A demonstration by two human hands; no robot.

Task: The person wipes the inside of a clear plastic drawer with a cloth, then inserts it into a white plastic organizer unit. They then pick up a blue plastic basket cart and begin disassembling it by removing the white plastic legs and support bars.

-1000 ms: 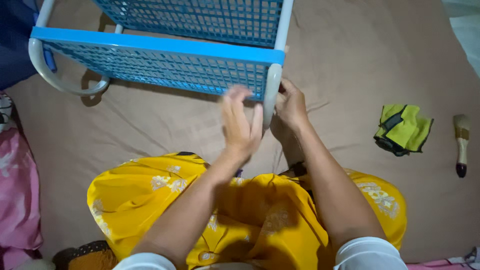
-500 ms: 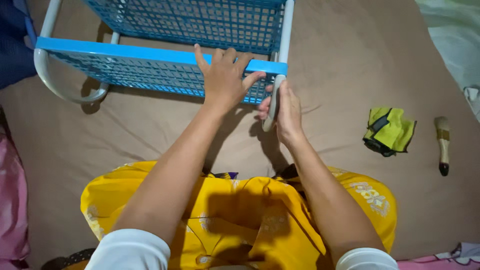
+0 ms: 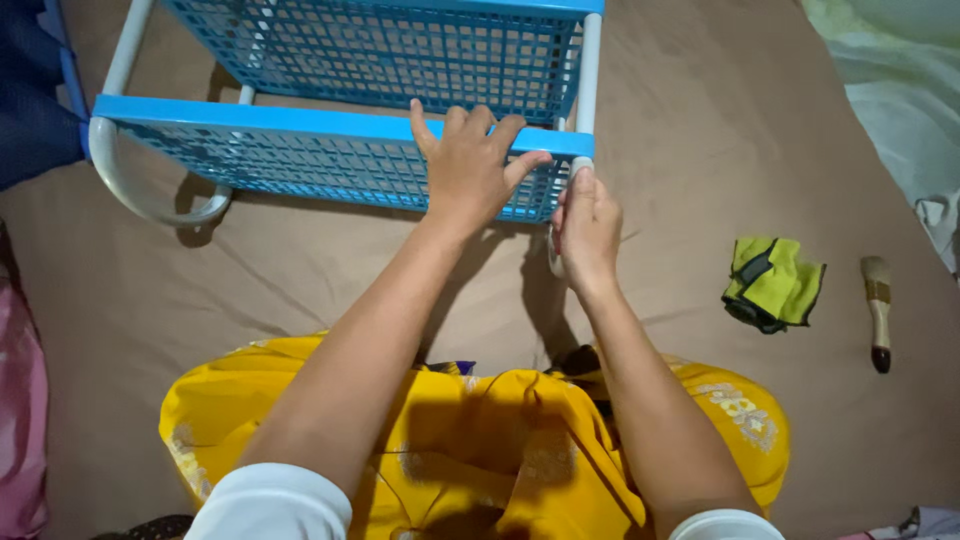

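At the right of the frame, a crumpled yellow-green cloth [image 3: 774, 282] with black trim lies on the brown sheet [image 3: 300, 270]. Just beside it, further right, lies a small wooden-handled brush [image 3: 878, 312]. Pink fabric [image 3: 20, 420] shows at the lower left edge.

The rack [image 3: 330, 150] lies on its side on the sheet [image 3: 700, 130], straight ahead of the seated person. The left hand [image 3: 468, 165] rests flat on the rack's near shelf, at its right end. Just to the right of it, the right hand [image 3: 588, 225] is wrapped around the corner tube [image 3: 588, 60]. Well off to the right on the sheet lies a folded cloth [image 3: 772, 283], with a brush [image 3: 878, 310] just beyond it. The person's lap [image 3: 480, 440] sits nearest, below both arms.
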